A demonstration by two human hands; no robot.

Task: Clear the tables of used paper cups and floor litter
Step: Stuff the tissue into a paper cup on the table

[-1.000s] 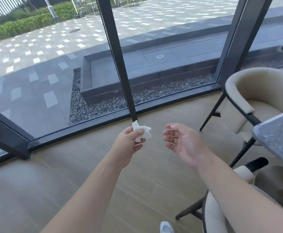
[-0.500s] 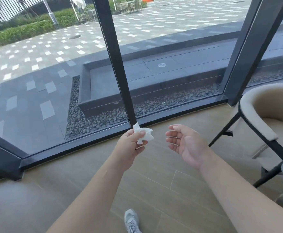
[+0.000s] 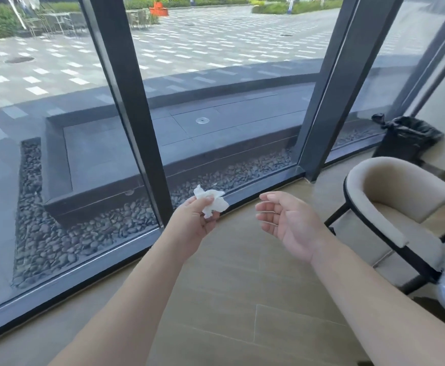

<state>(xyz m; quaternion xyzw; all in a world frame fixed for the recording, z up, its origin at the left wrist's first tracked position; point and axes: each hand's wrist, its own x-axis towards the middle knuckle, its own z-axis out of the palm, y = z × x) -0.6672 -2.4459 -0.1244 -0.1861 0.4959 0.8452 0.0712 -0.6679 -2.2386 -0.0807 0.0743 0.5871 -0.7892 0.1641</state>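
Head view: a person's two bare forearms reach forward over a tan floor toward a tall glass wall.
Glass wall (image 3: 216, 75): large panes in dark frames run from the left edge to the far right; a paved plaza, a low dark stone basin and a strip of dark pebbles lie outside.
Floor (image 3: 229, 286): wood-look tan planks with thin seams, bare under both arms.
Chair (image 3: 390, 207): beige tub seat with dark trim and dark legs, at the right, its curved back turned toward the glass; it stands well apart from both hands.
Bin (image 3: 406, 138): dark, lined with a black bag bunched and tied over its rim, in the far right corner beyond the chair, close to the glass and a cream wall.
Right hand (image 3: 287, 223): held out palm turned leftward, fingers loosely curled and spread, nothing in it, not touching anything.
Left hand (image 3: 192, 220): raised in front of the lower window frame, thumb and fingers pinched shut around a tissue.
Tissue (image 3: 212, 202): small crumpled white wad, sticking up and to the right from the left fingertips, in the air and clear of floor and glass.
Spacing: the two hands are level with each other, near but apart.
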